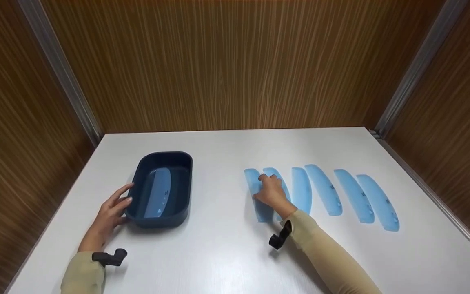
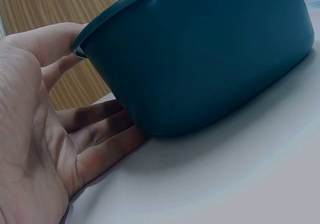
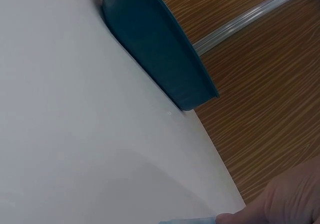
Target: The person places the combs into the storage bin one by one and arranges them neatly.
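Observation:
A dark blue, deep rectangular tub with rounded corners stands on the left of the white table. Inside it lies one light blue curved strip with small dark printed marks. My left hand is at the tub's left side; its extended fingers touch the rim and, lower down, the outer wall. On the right, my right hand pinches the leftmost blue strip between thumb and bent fingers. That strip's edge shows by the thumb in the right wrist view; the hand partly hides the second strip.
Several more blue curved strips lie in a row to the right, among them a plain one and a marked one at the far end. Wood-grain panels enclose the table at the back and both sides.

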The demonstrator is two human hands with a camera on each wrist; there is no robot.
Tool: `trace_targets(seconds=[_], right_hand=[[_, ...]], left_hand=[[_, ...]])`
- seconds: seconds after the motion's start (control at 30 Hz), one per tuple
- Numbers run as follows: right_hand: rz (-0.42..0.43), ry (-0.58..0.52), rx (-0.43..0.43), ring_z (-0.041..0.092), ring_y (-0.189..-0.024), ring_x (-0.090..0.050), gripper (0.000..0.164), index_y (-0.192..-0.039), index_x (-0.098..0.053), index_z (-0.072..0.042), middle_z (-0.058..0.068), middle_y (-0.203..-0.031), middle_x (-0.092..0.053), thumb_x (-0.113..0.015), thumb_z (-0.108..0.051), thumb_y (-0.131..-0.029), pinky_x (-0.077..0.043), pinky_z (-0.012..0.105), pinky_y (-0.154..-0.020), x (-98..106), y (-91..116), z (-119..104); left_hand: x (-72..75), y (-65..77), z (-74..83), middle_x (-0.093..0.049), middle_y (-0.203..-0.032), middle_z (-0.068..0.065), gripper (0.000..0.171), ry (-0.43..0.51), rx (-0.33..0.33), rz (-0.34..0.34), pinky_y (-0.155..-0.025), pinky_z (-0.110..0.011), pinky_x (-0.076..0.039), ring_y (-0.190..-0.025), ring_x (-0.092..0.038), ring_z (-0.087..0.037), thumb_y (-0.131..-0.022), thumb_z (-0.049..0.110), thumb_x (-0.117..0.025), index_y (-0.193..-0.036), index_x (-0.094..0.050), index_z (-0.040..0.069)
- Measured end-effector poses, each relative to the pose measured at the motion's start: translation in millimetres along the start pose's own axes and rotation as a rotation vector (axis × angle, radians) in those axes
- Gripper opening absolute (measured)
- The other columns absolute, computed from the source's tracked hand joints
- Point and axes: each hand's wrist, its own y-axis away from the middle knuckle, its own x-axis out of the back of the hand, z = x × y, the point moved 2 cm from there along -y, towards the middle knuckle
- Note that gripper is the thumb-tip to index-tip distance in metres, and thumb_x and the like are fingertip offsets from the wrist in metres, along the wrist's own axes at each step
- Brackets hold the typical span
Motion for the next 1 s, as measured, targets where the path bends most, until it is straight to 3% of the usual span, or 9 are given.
trace_targets(seconds=[0.33, 0.6, 0.83, 1.0], right_hand=[[-0.112, 0.085, -0.05, 0.037, -0.108, -0.044, 0.057, -0.121, -0.057, -0.003, 0.021, -0.113, -0.051, -0.078, -0.016, -0.07, -0.044, 0.047, -0.081, 2.5, -6.7, -7.5], [-0.156, 0.083, -0.049, 0.041, -0.107, -0.045, 0.055, -0.118, -0.058, -0.004, 0.021, -0.112, -0.055, -0.078, -0.017, -0.069, -0.04, 0.049, -0.086, -1.0, -10.7, -7.7], [-0.172, 0.003, -0.047, 0.036, -0.101, -0.048, 0.058, -0.118, -0.056, -0.005, 0.021, -0.111, -0.054, -0.081, -0.017, -0.067, -0.043, 0.047, -0.082, -2.5, -12.6, -7.3], [-0.166, -0.021, -0.017, 0.035, -0.098, -0.051, 0.057, -0.116, -0.056, -0.005, 0.021, -0.11, -0.055, -0.083, -0.016, -0.066, -0.045, 0.046, -0.08, -2.2, -12.1, -9.6]], left_hand=[[1.4, -1.3, -1.6, -0.037, -0.138, -0.022, 0.056, -0.003, -0.001, 0.018, -0.085, -0.039, -0.046, -0.127, -0.037, -0.033, -0.096, 0.03, -0.053, -0.146, -0.031, 0.02], [0.2, -0.4, -2.2, -0.037, -0.138, -0.023, 0.055, -0.022, 0.006, 0.019, -0.091, -0.046, -0.04, -0.128, -0.035, -0.033, -0.096, 0.031, -0.052, -0.146, -0.031, 0.02], [-1.2, 0.6, 0.0, -0.036, -0.139, -0.023, 0.055, -0.029, 0.009, 0.02, -0.095, -0.055, -0.034, -0.13, -0.033, -0.035, -0.096, 0.031, -0.052, -0.146, -0.031, 0.021], [-0.2, 0.0, 0.0, -0.035, -0.14, -0.023, 0.055, -0.02, 0.002, 0.012, -0.094, -0.054, -0.035, -0.13, -0.032, -0.035, -0.096, 0.03, -0.052, -0.146, -0.031, 0.02]])
